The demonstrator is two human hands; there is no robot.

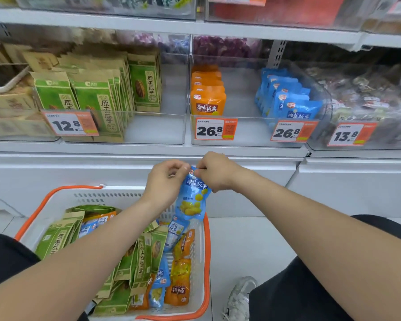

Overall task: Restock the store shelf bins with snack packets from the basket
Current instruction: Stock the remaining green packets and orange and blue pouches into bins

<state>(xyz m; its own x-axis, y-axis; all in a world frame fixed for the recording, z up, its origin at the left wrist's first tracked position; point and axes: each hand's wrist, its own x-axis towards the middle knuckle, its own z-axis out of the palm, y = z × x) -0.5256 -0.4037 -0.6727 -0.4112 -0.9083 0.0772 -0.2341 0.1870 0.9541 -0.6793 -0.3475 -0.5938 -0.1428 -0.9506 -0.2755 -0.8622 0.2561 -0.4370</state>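
Two hands, left hand (166,179) and right hand (214,171), pinch the blue packet's (192,198) top edge.

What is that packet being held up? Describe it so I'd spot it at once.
Find the white basket with the orange rim at lower left. Above its far right corner, below the shelf, the left hand and right hand meet, both pinching the top of a blue packet. It alone hangs in the air; the other blue packets lie in the basket or stand in a bin.
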